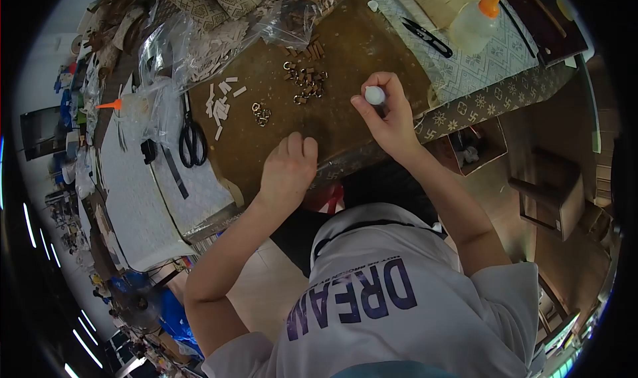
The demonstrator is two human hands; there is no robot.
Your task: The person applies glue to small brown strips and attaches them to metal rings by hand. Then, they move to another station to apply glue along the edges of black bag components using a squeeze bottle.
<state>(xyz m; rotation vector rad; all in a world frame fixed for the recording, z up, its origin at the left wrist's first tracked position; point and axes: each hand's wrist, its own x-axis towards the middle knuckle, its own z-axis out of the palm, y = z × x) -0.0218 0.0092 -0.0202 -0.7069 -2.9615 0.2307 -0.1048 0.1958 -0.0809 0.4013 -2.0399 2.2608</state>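
Brown and worn, the bench carries everything we work on. Our right hand stands at its near edge, fingers closed around a small white-capped bottle; our left hand rests curled on the surface, and we cannot tell whether it holds anything. Scissors lie left, then pale strips, then metal clasps. We judge that a squeezed bottle could drip — or a wrist could sweep clasps away. Open room lies between our hands; the edge is close.
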